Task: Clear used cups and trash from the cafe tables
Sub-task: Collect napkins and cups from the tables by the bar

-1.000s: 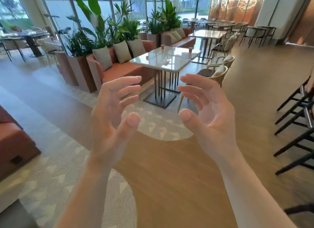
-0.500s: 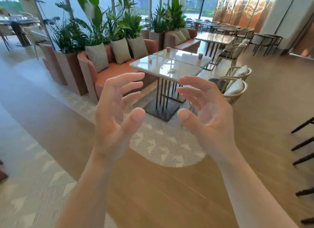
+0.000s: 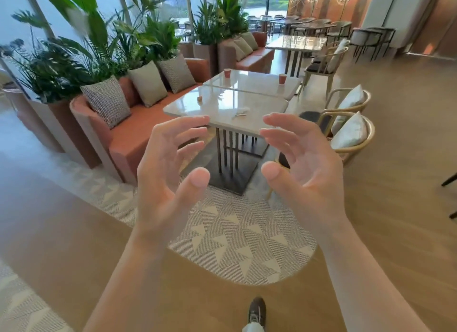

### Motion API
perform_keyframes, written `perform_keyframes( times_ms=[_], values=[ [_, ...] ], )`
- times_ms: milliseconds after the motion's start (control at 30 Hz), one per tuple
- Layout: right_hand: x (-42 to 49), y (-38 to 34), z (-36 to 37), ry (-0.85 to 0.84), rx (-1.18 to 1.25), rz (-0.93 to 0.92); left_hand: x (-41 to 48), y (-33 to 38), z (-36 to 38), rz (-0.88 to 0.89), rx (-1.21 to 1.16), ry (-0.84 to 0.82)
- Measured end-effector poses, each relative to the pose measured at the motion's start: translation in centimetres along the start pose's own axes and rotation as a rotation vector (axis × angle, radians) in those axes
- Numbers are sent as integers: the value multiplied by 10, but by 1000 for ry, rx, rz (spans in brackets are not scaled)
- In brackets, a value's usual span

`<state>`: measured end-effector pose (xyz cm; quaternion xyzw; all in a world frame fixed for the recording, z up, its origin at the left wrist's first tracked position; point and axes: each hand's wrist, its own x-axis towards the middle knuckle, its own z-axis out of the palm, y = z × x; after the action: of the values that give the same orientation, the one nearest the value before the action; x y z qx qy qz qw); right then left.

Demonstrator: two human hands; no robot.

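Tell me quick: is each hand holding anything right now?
Left hand: open, fingers loosely spread, holding nothing.
Right hand: open, fingers loosely spread, holding nothing.

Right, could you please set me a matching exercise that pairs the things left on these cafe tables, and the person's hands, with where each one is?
Things:
1. cups
2. napkin
3. orange scrap
4. left hand and right hand

Places:
A. near table, on the sofa side
B. raised in the air, holding nothing
C. far table
D. near table, on the chair side

Pairs: 1-C, 2-D, 3-A, 4-B
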<state>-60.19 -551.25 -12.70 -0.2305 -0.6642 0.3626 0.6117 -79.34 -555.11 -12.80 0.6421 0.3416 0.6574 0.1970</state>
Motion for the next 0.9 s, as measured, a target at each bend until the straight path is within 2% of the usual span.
perform_keyframes(
  times_ms=[267, 400, 700, 900],
  values=[
    [184, 125, -20, 11, 56, -40, 173, -127, 18, 53, 39, 3],
    [255, 178, -13, -23, 81, -32, 227, -185, 13, 5, 63, 36],
    [371, 323, 23, -48, 29, 29, 323, -342, -33, -55, 64, 95],
    [480, 410, 64, -10, -93, 22, 426, -455, -84, -79, -6, 98]
  ],
)
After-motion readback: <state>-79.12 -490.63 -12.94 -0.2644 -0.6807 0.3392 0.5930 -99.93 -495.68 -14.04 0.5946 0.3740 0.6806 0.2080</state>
